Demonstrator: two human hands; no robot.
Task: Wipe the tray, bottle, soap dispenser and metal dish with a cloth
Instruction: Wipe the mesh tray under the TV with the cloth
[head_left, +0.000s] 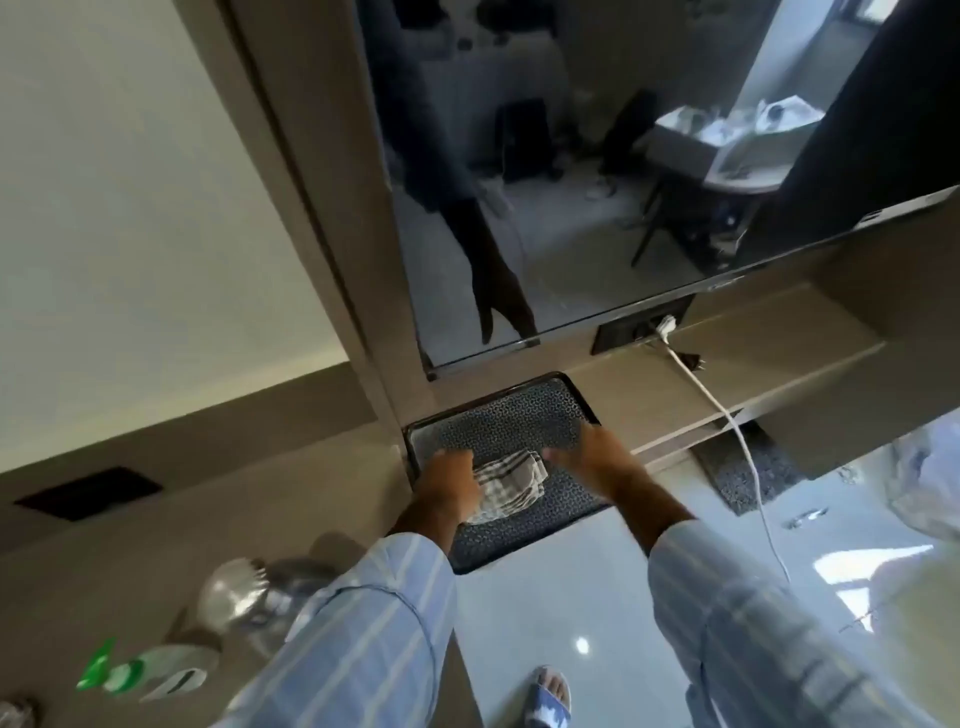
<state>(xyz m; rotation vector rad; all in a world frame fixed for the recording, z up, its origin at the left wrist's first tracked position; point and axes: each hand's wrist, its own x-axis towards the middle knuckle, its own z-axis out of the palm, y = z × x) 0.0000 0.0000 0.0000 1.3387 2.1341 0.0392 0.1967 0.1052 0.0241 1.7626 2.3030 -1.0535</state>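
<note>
From the head camera, a dark tray (519, 415) with a patterned, textured floor lies on the grey-brown worktop (675, 395), pushed up near the base of a large dark glass panel (571, 182). A checked grey-and-white cloth (511, 486) sits bunched on the tray's near half. The left hand (447, 486) has its grip closed over the cloth's left edge, fingers curled into the fabric. The right hand (597, 457) rests at the cloth's right end, fingers bent down toward the tray; whether its grip actually has hold of the cloth cannot be told. Both arms wear pale blue striped sleeves (363, 623). To the left on the worktop stand a shiny metal dish (234, 592) and, nearer the corner, a blurred bottle (135, 670) with green parts. A white cable (748, 457) runs from a wall socket (641, 330) off the worktop's edge.
</note>
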